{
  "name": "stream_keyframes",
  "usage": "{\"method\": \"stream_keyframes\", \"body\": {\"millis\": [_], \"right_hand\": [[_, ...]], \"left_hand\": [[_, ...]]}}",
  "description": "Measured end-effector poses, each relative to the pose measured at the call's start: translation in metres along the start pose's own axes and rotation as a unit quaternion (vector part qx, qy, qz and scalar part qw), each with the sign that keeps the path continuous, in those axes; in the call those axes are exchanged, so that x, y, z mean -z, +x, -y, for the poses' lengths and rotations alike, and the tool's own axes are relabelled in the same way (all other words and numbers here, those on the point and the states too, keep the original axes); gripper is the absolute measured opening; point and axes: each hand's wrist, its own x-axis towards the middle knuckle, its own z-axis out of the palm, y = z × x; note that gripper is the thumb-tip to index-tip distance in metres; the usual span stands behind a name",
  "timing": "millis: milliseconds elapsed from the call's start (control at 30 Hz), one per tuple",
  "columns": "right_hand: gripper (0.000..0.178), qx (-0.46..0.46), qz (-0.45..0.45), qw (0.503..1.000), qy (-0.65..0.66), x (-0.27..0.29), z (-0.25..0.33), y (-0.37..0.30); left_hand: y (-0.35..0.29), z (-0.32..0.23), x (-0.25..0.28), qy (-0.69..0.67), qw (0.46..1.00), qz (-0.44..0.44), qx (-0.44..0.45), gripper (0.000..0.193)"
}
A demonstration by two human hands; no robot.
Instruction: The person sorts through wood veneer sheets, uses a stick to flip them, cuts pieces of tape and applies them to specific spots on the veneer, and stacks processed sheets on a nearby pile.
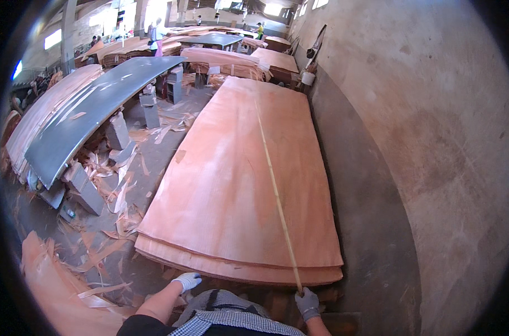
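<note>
A tall stack of reddish-brown wood veneer sheets [232, 185] stretches away in front of me, its top sheets slightly offset at the near edge. My right hand [307, 304], in a grey glove, is closed around the near end of a long thin yellowish stick [277, 197]. The stick runs lengthwise over the top sheet toward the far end. Just off the stack's near left corner is my left hand [187, 281], in a white glove, its fingers loosely extended and nothing visible in them.
To the left stands a dark-topped table [106, 101] on block supports [117, 131], with veneer scraps [120, 196] strewn on the floor. A bare wall [422, 112] rises on the right. More veneer stacks [223, 60] and a person [155, 38] are farther back.
</note>
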Motion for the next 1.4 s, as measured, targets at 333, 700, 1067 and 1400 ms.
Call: {"method": "stream_keyframes", "body": {"millis": [333, 700, 1067, 1400], "right_hand": [[0.03, 0.079, 0.085, 0.981, 0.157, -0.086, 0.16, -0.042], [0.026, 0.133, 0.03, 0.985, -0.107, -0.094, 0.127, 0.015], [0.018, 0.105, 0.11, 0.969, 0.192, -0.171, 0.131, 0.006], [0.018, 0.054, 0.182, 0.93, 0.316, -0.183, 0.354, 0.074]], "left_hand": [[-0.182, 0.149, -0.002, -0.125, 0.976, -0.078, 0.161, 0.042], [-0.246, 0.275, -0.089, -0.113, 0.946, -0.05, 0.301, 0.041], [-0.197, 0.164, 0.037, -0.019, 0.948, -0.099, 0.3, 0.05], [-0.236, 0.199, 0.075, -0.096, 0.941, -0.209, 0.25, 0.043]]}}
